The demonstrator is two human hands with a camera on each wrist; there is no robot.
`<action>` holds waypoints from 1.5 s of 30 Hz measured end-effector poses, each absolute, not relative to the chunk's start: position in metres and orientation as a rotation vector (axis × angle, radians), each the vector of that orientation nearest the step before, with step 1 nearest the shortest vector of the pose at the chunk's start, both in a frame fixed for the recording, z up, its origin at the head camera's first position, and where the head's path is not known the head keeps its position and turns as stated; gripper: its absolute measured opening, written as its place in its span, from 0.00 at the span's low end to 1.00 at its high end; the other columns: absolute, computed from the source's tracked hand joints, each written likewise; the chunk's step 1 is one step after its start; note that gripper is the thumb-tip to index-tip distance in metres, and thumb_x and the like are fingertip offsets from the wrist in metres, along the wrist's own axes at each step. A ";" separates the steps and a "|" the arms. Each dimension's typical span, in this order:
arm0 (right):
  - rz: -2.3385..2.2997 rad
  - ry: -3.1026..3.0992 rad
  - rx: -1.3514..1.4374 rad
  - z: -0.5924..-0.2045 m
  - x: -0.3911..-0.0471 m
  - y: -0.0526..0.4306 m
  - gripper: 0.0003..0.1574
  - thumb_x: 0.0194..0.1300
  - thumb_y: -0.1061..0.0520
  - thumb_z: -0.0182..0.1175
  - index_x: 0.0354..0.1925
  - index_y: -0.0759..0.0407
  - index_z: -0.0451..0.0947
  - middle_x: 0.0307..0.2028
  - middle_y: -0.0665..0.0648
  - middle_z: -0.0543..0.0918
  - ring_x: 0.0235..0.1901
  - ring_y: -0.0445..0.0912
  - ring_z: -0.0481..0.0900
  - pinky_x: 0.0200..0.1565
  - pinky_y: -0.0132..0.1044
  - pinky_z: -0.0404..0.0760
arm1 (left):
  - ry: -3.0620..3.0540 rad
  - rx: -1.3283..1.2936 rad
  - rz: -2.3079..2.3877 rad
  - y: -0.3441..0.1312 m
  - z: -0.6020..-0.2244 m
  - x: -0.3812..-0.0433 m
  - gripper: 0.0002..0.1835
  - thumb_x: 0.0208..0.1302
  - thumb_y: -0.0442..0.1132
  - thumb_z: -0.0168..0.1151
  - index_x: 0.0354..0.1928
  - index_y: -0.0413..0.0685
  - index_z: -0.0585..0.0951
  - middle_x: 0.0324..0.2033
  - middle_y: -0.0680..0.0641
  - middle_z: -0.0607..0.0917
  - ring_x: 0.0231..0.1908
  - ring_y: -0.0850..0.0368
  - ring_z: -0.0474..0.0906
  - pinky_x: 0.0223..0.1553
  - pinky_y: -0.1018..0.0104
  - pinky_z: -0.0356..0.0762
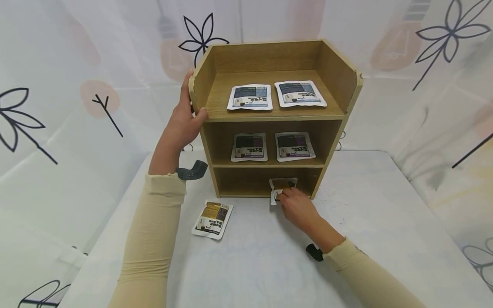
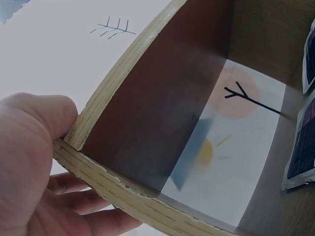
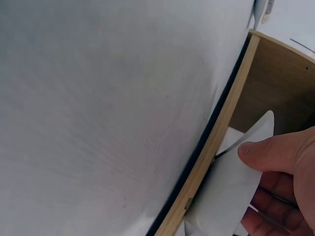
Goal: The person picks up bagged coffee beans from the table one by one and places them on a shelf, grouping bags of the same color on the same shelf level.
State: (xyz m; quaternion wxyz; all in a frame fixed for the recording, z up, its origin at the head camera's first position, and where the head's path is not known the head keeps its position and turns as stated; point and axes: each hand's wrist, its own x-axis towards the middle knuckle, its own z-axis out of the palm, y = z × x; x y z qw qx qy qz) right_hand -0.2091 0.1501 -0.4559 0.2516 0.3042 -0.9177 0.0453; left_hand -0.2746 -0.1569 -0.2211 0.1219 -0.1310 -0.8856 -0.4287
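Observation:
A small wooden shelf unit [image 1: 275, 115] with three levels stands on the table. My left hand [image 1: 185, 119] grips its upper left side, thumb at the front edge; in the left wrist view the fingers [image 2: 88, 211] lie along the other side of the panel. At the bottom level my right hand [image 1: 300, 209] pinches a white pouch [image 1: 274, 196] by its near part. Seen from the right wrist, the thumb presses on the white face of the pouch [image 3: 224, 189], which reaches over the wooden front edge [image 3: 211, 142].
Two blue-labelled pouches [image 1: 250, 97] lie on the top level, two dark purple-labelled pouches [image 1: 249, 147] on the middle one. A brown-and-yellow-labelled pouch [image 1: 212, 220] lies on the white table [image 1: 246, 273], left in front of the unit. A patterned curtain [image 1: 115, 51] hangs behind.

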 end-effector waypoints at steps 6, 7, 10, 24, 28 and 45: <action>0.104 -2.558 0.795 -0.451 -0.214 0.149 0.10 0.54 0.64 0.67 0.37 0.62 0.84 0.34 0.58 0.83 0.36 0.53 0.80 0.40 0.43 0.81 | -2.578 -0.389 -1.259 -0.156 -0.220 -0.275 0.46 0.65 0.39 0.45 0.70 0.89 0.33 0.72 0.48 0.58 0.65 0.48 0.65 0.61 0.47 0.71; 0.100 -2.567 0.793 -0.451 -0.214 0.149 0.10 0.54 0.64 0.67 0.38 0.62 0.84 0.34 0.58 0.83 0.36 0.53 0.80 0.40 0.43 0.81 | -2.576 -0.390 -1.261 -0.156 -0.220 -0.275 0.46 0.65 0.39 0.45 0.71 0.89 0.33 0.72 0.48 0.58 0.65 0.48 0.65 0.61 0.47 0.71; 0.091 -2.587 0.792 -0.450 -0.217 0.149 0.09 0.55 0.64 0.66 0.38 0.62 0.84 0.35 0.58 0.83 0.37 0.53 0.79 0.41 0.43 0.81 | -2.574 -0.391 -1.261 -0.156 -0.220 -0.275 0.46 0.65 0.39 0.45 0.71 0.88 0.33 0.72 0.47 0.58 0.64 0.47 0.66 0.60 0.47 0.72; 0.135 -2.582 0.776 -0.456 -0.231 0.154 0.09 0.56 0.67 0.63 0.37 0.62 0.85 0.35 0.59 0.83 0.40 0.54 0.81 0.45 0.45 0.81 | -2.574 -0.389 -1.256 -0.156 -0.220 -0.274 0.46 0.65 0.38 0.45 0.70 0.90 0.33 0.72 0.48 0.58 0.64 0.47 0.66 0.60 0.47 0.72; 0.134 -2.575 0.771 -0.457 -0.234 0.156 0.10 0.55 0.68 0.63 0.37 0.62 0.85 0.36 0.59 0.83 0.40 0.55 0.81 0.47 0.45 0.81 | -2.575 -0.389 -1.255 -0.156 -0.220 -0.274 0.46 0.65 0.38 0.45 0.70 0.91 0.33 0.72 0.47 0.58 0.64 0.47 0.66 0.60 0.47 0.72; 0.077 -2.629 0.726 -0.458 -0.237 0.155 0.11 0.58 0.67 0.62 0.40 0.62 0.85 0.39 0.59 0.84 0.42 0.54 0.82 0.47 0.45 0.81 | -2.573 -0.395 -1.252 -0.156 -0.221 -0.275 0.46 0.65 0.38 0.45 0.71 0.88 0.33 0.72 0.48 0.57 0.64 0.47 0.66 0.60 0.47 0.72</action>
